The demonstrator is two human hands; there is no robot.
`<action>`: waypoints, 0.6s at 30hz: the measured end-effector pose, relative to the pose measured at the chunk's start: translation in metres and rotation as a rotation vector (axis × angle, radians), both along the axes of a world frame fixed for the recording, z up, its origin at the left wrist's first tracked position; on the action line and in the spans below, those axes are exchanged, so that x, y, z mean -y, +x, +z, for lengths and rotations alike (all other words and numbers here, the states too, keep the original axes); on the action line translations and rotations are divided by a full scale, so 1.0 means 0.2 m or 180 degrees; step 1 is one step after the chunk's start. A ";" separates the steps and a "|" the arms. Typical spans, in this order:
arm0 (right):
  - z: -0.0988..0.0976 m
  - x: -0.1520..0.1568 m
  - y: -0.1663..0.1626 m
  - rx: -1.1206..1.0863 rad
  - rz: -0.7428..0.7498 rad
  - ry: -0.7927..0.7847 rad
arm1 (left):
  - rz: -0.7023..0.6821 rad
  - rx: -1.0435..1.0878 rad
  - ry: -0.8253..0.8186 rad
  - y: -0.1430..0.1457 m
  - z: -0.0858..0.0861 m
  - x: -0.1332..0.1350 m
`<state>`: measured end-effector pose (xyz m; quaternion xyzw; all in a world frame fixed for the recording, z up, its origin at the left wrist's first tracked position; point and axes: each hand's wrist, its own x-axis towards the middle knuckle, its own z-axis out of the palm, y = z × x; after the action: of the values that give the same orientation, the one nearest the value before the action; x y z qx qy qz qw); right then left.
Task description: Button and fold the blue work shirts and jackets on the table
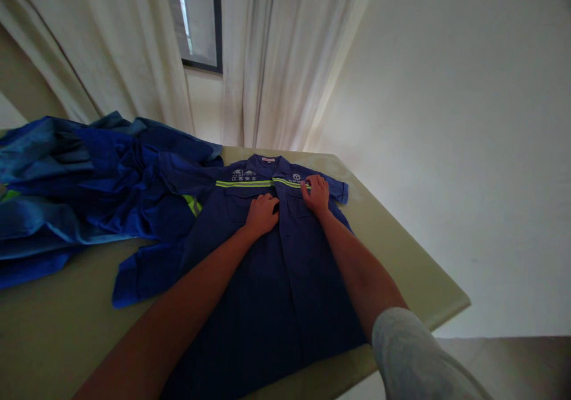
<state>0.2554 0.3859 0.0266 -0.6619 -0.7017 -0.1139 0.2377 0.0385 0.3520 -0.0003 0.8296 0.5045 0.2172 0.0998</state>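
A dark blue short-sleeved work jacket lies spread front side up, collar toward the far edge. Yellow-green reflective stripes and pale printing cross its chest. My left hand rests on the chest beside the front placket, just below the stripe, its fingers loosely bent over the cloth. Up on the other side of the chest, my right hand touches the stripe near the printed emblem, thumb and fingers apart. Part of the jacket's lower left is hidden under my left forearm.
The jacket lies on a pale green table, whose right edge runs beside a white wall. A heap of blue garments covers the table's left side and meets the jacket's sleeve. Behind hang cream curtains around a window.
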 end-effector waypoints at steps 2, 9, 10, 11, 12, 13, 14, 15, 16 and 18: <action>0.01 0.06 -0.08 -0.0129 0.0267 -0.0137 | 0.0048 -0.0006 -0.0024 0.01 0.00 0.00; -0.08 0.29 -0.35 -0.0736 0.0357 -0.0800 | -0.0028 0.0044 -0.0245 -0.02 -0.01 -0.04; -0.09 0.31 -0.36 -0.0729 0.0306 -0.0793 | -0.0129 0.0080 -0.0311 -0.04 -0.02 -0.05; -0.10 0.32 -0.36 -0.0691 0.0284 -0.0786 | -0.0241 0.0145 -0.0359 -0.05 -0.02 -0.06; -0.10 0.33 -0.36 -0.0630 0.0289 -0.0783 | -0.0348 0.0231 -0.0379 -0.06 -0.02 -0.07; -0.10 0.34 -0.37 -0.0566 0.0296 -0.0785 | -0.0428 0.0320 -0.0375 -0.07 -0.03 -0.07; -0.10 0.35 -0.37 -0.0511 0.0302 -0.0787 | -0.0465 0.0392 -0.0355 -0.08 -0.03 -0.07; -0.09 0.35 -0.37 -0.0473 0.0304 -0.0785 | -0.0470 0.0443 -0.0324 -0.08 -0.04 -0.07; -0.09 0.35 -0.37 -0.0457 0.0297 -0.0778 | -0.0455 0.0473 -0.0289 -0.08 -0.05 -0.07; -0.09 0.34 -0.37 -0.0522 0.0286 -0.0763 | -0.0422 0.0526 -0.0230 -0.08 -0.06 -0.06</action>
<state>0.1817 0.3177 0.0089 -0.6606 -0.7173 0.0359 0.2183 0.0221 0.3649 -0.0120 0.8363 0.4461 0.2594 0.1851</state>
